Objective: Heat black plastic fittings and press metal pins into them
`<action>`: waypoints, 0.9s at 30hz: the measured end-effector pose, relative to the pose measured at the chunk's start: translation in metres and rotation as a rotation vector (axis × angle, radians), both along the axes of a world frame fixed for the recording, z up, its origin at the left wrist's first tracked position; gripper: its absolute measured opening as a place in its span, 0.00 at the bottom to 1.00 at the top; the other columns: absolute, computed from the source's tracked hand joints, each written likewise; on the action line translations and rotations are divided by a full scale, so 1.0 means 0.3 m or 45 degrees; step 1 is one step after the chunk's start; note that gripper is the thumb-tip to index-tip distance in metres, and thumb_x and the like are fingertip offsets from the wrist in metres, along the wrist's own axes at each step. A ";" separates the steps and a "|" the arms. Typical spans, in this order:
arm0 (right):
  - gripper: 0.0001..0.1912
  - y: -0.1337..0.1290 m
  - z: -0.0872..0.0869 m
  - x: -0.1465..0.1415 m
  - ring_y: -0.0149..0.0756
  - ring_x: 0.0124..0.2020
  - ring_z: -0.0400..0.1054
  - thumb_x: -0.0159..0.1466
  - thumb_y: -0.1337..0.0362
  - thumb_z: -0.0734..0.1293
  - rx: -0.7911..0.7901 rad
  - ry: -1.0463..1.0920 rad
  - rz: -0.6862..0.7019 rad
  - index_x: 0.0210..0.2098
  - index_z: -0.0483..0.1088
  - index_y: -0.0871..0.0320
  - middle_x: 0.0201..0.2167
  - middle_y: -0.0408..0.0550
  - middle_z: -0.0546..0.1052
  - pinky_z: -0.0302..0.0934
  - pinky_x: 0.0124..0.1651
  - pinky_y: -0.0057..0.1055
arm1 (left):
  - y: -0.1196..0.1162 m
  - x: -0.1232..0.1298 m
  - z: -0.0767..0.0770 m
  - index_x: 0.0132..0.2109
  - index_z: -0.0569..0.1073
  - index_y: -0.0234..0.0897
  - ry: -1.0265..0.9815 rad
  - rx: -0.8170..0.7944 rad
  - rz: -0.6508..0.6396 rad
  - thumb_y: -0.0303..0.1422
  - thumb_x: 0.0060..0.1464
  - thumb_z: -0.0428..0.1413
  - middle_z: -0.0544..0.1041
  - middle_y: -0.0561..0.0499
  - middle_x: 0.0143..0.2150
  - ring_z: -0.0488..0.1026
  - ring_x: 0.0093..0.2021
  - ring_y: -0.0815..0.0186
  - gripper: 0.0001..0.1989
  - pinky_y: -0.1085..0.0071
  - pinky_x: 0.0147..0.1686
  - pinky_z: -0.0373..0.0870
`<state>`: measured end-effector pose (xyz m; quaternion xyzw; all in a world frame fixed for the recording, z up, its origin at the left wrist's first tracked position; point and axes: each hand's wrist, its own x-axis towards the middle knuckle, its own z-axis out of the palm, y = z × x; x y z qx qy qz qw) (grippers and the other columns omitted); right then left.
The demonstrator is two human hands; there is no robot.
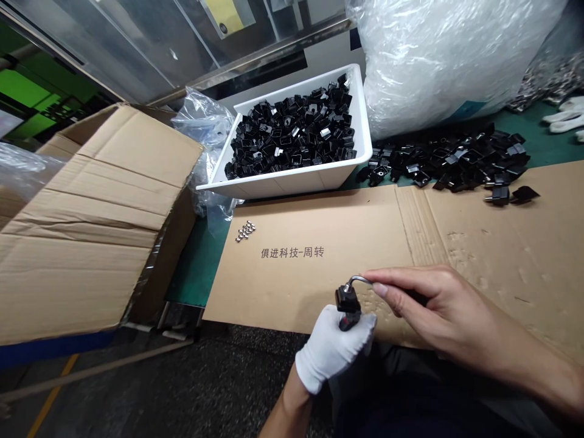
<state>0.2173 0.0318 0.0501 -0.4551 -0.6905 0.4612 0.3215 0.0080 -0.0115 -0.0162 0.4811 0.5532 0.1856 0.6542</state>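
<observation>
My left hand (332,347), in a white glove, is closed around a black plastic part (347,299) above the front edge of the cardboard sheet (292,286). My bare right hand (433,304) pinches a bent metal hex key (360,279) between thumb and fingertips. The key's short end meets the top of the black part, where a bit of silver metal shows. Several small silver metal pieces (245,231) lie in a cluster at the sheet's left side. What the gloved palm covers is hidden.
A white bin (292,182) full of black parts stands behind the sheet. Loose black parts (451,159) lie at back right, below a large plastic bag (447,61). An open cardboard box (91,237) is at left. White gloves (566,115) rest at far right.
</observation>
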 end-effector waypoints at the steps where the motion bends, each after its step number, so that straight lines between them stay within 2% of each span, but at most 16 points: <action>1: 0.16 0.000 0.000 0.004 0.39 0.50 0.80 0.73 0.63 0.66 -0.005 0.005 0.000 0.56 0.79 0.46 0.52 0.40 0.83 0.77 0.53 0.31 | -0.001 0.001 -0.002 0.25 0.71 0.35 -0.006 -0.014 0.009 0.47 0.63 0.56 0.75 0.49 0.22 0.69 0.24 0.67 0.23 0.69 0.29 0.64; 5: 0.15 -0.002 -0.004 0.018 0.40 0.50 0.80 0.73 0.61 0.66 -0.045 0.024 0.002 0.56 0.79 0.46 0.53 0.42 0.83 0.77 0.54 0.32 | -0.008 0.004 -0.018 0.25 0.68 0.37 0.025 -0.033 0.028 0.48 0.62 0.56 0.72 0.51 0.22 0.67 0.23 0.68 0.23 0.70 0.26 0.61; 10: 0.15 -0.009 -0.020 0.037 0.35 0.52 0.79 0.74 0.59 0.65 -0.080 0.005 -0.009 0.56 0.79 0.43 0.54 0.39 0.82 0.74 0.56 0.27 | -0.018 0.013 -0.040 0.26 0.62 0.39 0.076 0.006 0.035 0.46 0.61 0.57 0.66 0.56 0.21 0.62 0.23 0.70 0.21 0.70 0.25 0.57; 12: 0.14 -0.009 -0.023 0.045 0.35 0.52 0.79 0.74 0.58 0.65 -0.075 -0.001 -0.005 0.55 0.79 0.43 0.53 0.38 0.82 0.73 0.56 0.27 | -0.018 0.018 -0.035 0.26 0.61 0.40 0.126 0.039 0.032 0.45 0.61 0.57 0.64 0.57 0.21 0.60 0.23 0.71 0.21 0.70 0.25 0.56; 15: 0.13 -0.009 -0.012 0.058 0.37 0.51 0.80 0.74 0.59 0.65 -0.054 -0.006 -0.015 0.53 0.81 0.45 0.52 0.40 0.83 0.75 0.55 0.28 | -0.012 0.022 -0.001 0.27 0.62 0.39 0.210 0.099 -0.009 0.46 0.62 0.56 0.62 0.57 0.22 0.57 0.23 0.71 0.21 0.70 0.25 0.54; 18: 0.14 -0.021 0.009 0.074 0.39 0.50 0.80 0.73 0.60 0.66 -0.033 0.010 -0.031 0.54 0.80 0.47 0.51 0.42 0.83 0.76 0.53 0.29 | 0.003 0.017 0.051 0.29 0.68 0.38 0.370 0.300 -0.107 0.44 0.65 0.55 0.68 0.55 0.24 0.62 0.26 0.69 0.19 0.70 0.28 0.57; 21: 0.14 -0.052 0.012 0.088 0.40 0.49 0.80 0.73 0.61 0.66 -0.035 0.048 -0.067 0.55 0.80 0.48 0.51 0.43 0.84 0.77 0.52 0.30 | 0.017 0.010 0.086 0.39 0.74 0.38 0.489 0.548 -0.235 0.35 0.67 0.52 0.78 0.49 0.36 0.73 0.36 0.62 0.09 0.68 0.39 0.65; 23: 0.14 -0.077 -0.002 0.093 0.40 0.48 0.81 0.73 0.62 0.67 -0.038 0.077 -0.104 0.54 0.80 0.48 0.50 0.43 0.84 0.77 0.52 0.30 | 0.020 0.008 0.088 0.40 0.73 0.39 0.572 0.656 -0.295 0.30 0.65 0.51 0.78 0.47 0.39 0.74 0.39 0.60 0.07 0.66 0.42 0.67; 27: 0.14 -0.124 -0.041 0.096 0.40 0.49 0.80 0.72 0.64 0.67 -0.028 0.137 -0.155 0.54 0.80 0.49 0.50 0.45 0.84 0.76 0.54 0.32 | 0.009 0.012 0.053 0.35 0.66 0.40 0.803 0.794 -0.293 0.27 0.61 0.50 0.73 0.48 0.34 0.70 0.33 0.60 0.06 0.66 0.35 0.65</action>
